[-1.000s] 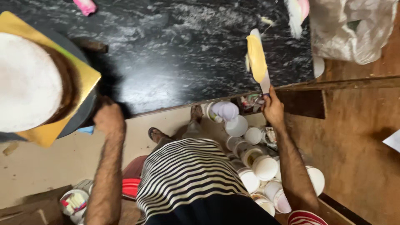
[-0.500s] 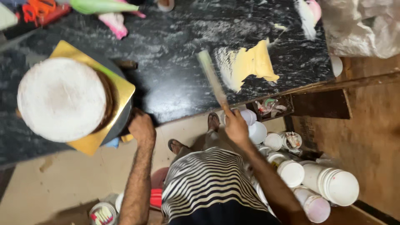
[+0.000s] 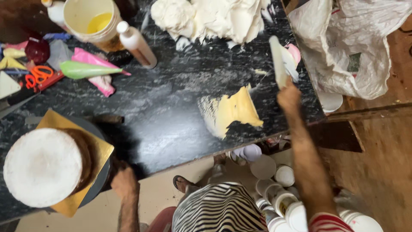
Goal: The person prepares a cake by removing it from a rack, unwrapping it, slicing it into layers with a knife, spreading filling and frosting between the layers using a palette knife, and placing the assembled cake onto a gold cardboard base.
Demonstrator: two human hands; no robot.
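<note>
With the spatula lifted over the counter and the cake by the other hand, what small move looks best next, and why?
Probably lower the cream-coated palette knife, held in the right hand, to the yellow cream smear on the black marble counter and scoop some up. The round white-topped cake shows bare brown sides, and the left hand rests at its turntable.

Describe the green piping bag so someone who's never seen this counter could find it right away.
Start at the black marble counter and look to its far left corner, below the cream bucket. The green piping bag lies there across a pink bag, the only green cone, its tip pointing right.
</note>
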